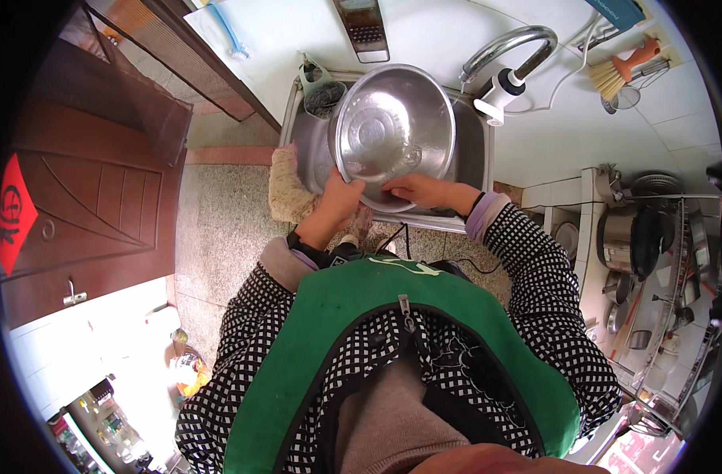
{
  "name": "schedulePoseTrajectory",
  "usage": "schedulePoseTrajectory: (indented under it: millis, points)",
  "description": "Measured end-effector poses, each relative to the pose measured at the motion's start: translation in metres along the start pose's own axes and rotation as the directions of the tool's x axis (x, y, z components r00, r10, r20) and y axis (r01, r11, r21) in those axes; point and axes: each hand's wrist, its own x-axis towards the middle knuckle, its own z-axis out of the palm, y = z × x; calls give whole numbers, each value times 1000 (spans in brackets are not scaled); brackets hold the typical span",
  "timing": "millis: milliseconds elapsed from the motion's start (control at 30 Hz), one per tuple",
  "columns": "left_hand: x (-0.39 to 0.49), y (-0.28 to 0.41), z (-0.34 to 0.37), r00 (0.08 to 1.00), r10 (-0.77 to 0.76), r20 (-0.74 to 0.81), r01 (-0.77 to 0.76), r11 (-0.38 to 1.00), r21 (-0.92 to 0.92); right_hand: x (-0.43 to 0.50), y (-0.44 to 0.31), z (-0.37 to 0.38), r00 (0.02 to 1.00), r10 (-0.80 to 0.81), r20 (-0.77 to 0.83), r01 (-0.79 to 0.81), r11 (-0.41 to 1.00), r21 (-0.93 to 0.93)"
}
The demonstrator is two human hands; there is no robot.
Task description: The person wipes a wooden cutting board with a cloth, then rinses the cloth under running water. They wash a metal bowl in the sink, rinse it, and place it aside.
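Observation:
A large stainless steel basin [369, 133] is tilted over the metal sink [473, 154], with a little water inside. My left hand [339, 198] grips its near left rim, thumb on the edge. My right hand [417, 189] reaches over the near rim into the basin, its fingers low against the inner wall; nothing is plainly held in it. A thin stream of water runs from the curved chrome faucet [509, 47], beside the basin's far right rim. A light green holder [313, 74] with a dark scouring pad [324, 99] hangs at the sink's far left corner.
A beige cloth [290, 186] drapes over the sink's left edge. A metal grater [364, 29] and a blue brush [227, 29] are at the wall behind. An orange-handled brush [624, 68] hangs at right, above a rack of pots [621, 243]. A brown door [94, 207] stands left.

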Motion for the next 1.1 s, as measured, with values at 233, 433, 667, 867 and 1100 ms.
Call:
schedulePoseTrajectory:
  millis: [233,433,667,867,1100]
  points:
    - [-4,26,-16,980,-165,115,144,975,166,14,17,-82,957,-255,-141,-111,130,-985]
    - [-2,33,-19,952,-250,175,211,954,215,21,-1,-94,992,-120,-41,-47,-45,-998]
    - [9,31,-25,987,-47,151,22,987,162,-8,4,-34,961,190,-200,-268,469,-842]
    - [6,31,-14,994,-61,86,41,974,224,10,5,-10,991,136,-1,-135,988,-74]
    - [30,-18,-13,993,38,114,-70,953,296,42,38,-18,768,466,-440,-545,835,-67]
